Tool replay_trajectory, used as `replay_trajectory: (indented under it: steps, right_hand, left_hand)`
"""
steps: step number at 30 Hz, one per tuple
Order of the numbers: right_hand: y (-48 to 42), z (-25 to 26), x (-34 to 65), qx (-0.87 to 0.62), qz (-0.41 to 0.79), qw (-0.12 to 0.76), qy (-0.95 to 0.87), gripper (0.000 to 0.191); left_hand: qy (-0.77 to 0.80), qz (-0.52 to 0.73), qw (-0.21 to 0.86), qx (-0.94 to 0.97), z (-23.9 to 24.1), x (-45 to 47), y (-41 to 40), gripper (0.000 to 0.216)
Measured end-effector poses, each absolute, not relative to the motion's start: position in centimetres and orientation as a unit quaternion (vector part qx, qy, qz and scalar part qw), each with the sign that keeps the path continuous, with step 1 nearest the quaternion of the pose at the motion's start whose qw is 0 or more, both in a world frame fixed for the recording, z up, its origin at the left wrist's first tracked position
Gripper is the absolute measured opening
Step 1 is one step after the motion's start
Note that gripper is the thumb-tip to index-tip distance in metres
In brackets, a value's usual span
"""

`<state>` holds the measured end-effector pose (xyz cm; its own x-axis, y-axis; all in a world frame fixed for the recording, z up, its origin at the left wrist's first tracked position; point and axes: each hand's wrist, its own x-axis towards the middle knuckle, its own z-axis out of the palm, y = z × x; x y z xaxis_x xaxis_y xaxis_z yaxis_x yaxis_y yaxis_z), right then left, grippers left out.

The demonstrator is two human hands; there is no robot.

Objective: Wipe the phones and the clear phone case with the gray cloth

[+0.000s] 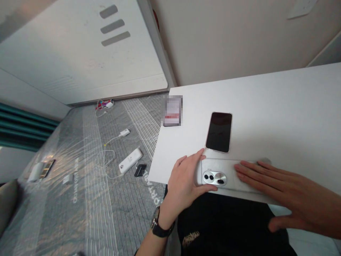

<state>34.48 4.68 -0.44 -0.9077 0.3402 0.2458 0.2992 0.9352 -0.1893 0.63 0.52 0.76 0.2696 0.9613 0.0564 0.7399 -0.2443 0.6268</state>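
A pale silver phone (229,174) lies back up near the front edge of the white table, its round-ended camera block at the left end. My left hand (185,181), with a dark-strapped watch on the wrist, grips that left end, thumb along the near side and fingers at the far side. Stretched flat, the fingers of my right hand (277,185) rest on the phone's right part and hide some of it. Beyond it a second phone (220,131) lies screen up, its screen dark.
A blurred-out card-like item (172,111) lies at the table's left edge. On the plastic-covered mattress (87,199) to the left are a white power bank (130,160), a small black item (140,170), a charging cable (109,165) and a white plug (124,132). A wall stands behind the table (279,106).
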Motion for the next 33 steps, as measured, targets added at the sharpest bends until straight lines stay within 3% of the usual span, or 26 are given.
replay_trajectory:
  steps: [8,17,33]
  right_hand:
    - [7.2,-0.9,26.2,-0.106,0.096,0.15,-0.978,0.113]
    - [4.2,-0.9,34.1,-0.175,0.003,0.128,-0.976,0.069]
    - [2.6,-1.8,35.1,-0.201,-0.013,0.186,-0.962,0.055]
  left_hand:
    - [0.555,0.236,0.235,0.763,0.1,0.4,0.2,0.118]
    - [0.562,0.214,0.233,0.764,0.7,0.5,0.2,0.117]
    - [0.48,0.151,0.16,0.849,1.2,-0.1,-1.1,0.08]
